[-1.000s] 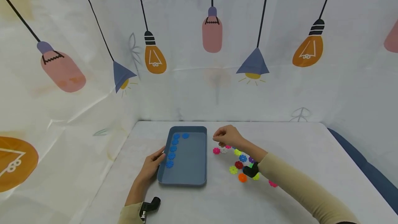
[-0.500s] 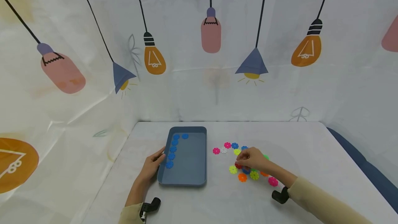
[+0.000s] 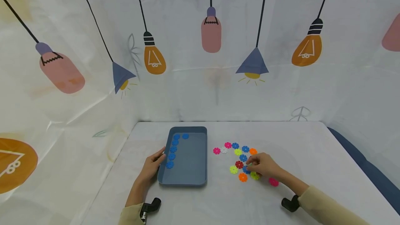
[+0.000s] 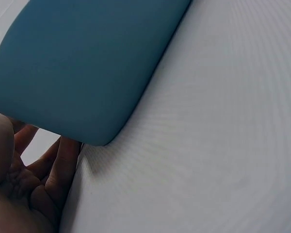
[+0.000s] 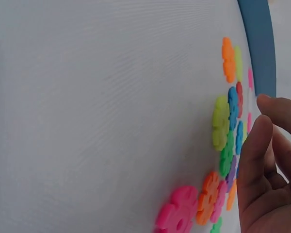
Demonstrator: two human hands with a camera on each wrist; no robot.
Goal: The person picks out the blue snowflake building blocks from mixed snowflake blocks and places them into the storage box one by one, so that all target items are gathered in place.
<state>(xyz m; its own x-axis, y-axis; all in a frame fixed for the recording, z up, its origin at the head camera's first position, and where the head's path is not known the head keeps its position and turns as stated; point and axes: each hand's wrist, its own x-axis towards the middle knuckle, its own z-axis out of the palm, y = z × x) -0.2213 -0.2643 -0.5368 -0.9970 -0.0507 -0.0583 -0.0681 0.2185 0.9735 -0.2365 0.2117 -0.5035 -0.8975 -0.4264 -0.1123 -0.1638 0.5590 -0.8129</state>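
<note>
The right hand (image 3: 264,164), at lower right of centre in the head view, hangs over loose flower pieces (image 3: 239,164); the right wrist view shows its fingers loosely bent, with nothing visible between thumb and forefinger. That view also reveals a purple piece (image 5: 231,174), which the hand hides from the head camera. The left hand (image 3: 153,166) grips the left edge of the tray (image 3: 190,162), lower centre; the left wrist view adds fingers below the tray's edge, lower left. Only the head view shows six blue pieces (image 3: 173,149) inside.
</note>
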